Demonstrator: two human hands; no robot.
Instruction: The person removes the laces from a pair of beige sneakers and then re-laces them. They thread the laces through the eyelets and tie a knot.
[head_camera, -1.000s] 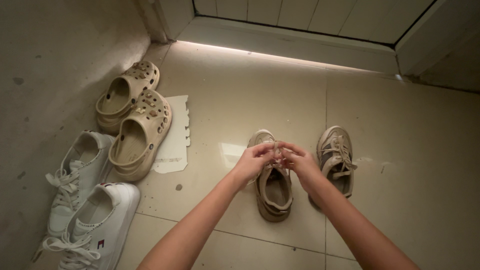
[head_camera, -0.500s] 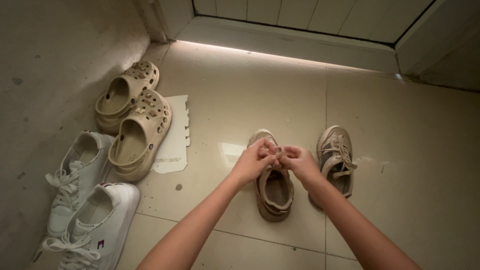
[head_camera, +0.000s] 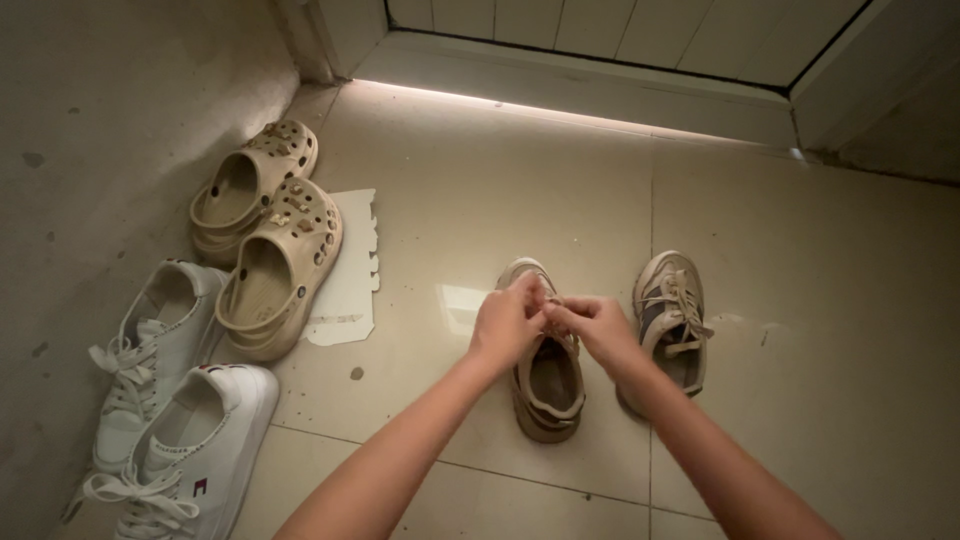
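Shoe count on the floor: six total. Two beige sneakers, one (head_camera: 545, 385) under the hands and one (head_camera: 673, 315) just to its right. Two tan clogs with charms (head_camera: 252, 178) (head_camera: 278, 268). Two white lace-up sneakers (head_camera: 155, 350) (head_camera: 190, 450). Plus one scrap of white cardboard (head_camera: 350, 270).

Two tan clogs (head_camera: 262, 235) on white card (head_camera: 350, 270), two white sneakers (head_camera: 170, 400) by the wall, tiled floor (head_camera: 800, 400).
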